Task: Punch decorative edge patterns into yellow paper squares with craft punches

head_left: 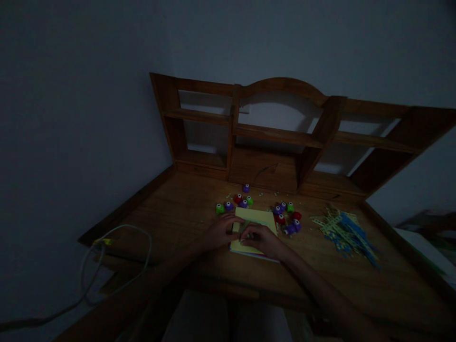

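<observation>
A stack of paper or a pad with a yellow top sheet [261, 216] lies near the desk's front edge, other coloured edges showing below. Over its left side arches my left hand [221, 232], thumb and fingers apart, with a pale patch between them that I cannot identify. My right hand [262, 239] rests over the middle of the pad, fingertips pinched together on something too small and dark to name. Beyond the pad are small round pieces with eye-like white tops: a green piece [220, 208], a purple piece [246, 188], a red piece [297, 216] and several more.
Blue and pale yellow perforated strips [347, 232] form a pile at the right. Tiny pale bits [261, 194] are scattered behind the pieces. A wooden shelf unit [278, 135] backs the desk [178, 204]. A white cable [147, 237] loops over the left edge.
</observation>
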`<state>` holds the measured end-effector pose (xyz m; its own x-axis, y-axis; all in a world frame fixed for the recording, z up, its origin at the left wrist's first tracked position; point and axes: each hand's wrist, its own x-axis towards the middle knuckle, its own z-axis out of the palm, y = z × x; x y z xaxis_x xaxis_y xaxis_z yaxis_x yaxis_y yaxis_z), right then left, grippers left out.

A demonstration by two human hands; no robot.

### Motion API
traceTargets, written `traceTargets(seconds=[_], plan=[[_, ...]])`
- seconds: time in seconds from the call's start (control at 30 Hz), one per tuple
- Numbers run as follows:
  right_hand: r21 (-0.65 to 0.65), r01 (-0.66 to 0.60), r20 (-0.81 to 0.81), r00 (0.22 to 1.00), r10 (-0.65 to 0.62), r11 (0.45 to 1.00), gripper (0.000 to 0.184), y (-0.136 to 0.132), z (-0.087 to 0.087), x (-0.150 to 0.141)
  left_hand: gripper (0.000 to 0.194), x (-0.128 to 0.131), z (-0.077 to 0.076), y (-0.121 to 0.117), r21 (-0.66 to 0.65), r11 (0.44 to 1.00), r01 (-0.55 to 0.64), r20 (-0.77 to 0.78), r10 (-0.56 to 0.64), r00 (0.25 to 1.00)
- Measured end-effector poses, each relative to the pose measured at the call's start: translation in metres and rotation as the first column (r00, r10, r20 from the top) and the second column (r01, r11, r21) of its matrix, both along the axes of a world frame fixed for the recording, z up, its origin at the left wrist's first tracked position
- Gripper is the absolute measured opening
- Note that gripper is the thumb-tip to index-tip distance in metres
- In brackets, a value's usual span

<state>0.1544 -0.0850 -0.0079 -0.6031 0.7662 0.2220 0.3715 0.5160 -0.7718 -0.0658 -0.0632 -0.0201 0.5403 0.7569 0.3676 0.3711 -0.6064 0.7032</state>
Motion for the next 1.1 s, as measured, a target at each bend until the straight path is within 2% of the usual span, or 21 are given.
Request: traceTargets(seconds=[0.27,0.6,0.9,1.1], plan=[[0.005,-0.019,-0.009,1.0,0.019,1.0,0.021,0.004,-0.002,0.0,0.052,-0.003,-0.005,0.003,-0.015,0.998,0.053,-0.006,-0.054,0.999],[-0.018,0.0,-0.07,0.998,-0.001,1.0,0.021,0.0,-0.003,-0.003,0.048,-0.003,0.001,0.0,-0.034,0.997,0.062,-0.014,-0.063,0.998],[-0.012,-0.064,-0.113,0.992,0.062,0.998,0.024,-0.001,0.005,-0.006,0.046,-0.001,0.01,-0.004,-0.016,0.998,0.057,-0.041,-0.058,0.997],[-0.049,-0.088,-0.093,0.992,0.083,0.995,0.024,0.001,0.008,-0.004,0.048,-0.003,0.005,-0.003,-0.007,0.999,0.052,-0.045,-0.053,0.998]])
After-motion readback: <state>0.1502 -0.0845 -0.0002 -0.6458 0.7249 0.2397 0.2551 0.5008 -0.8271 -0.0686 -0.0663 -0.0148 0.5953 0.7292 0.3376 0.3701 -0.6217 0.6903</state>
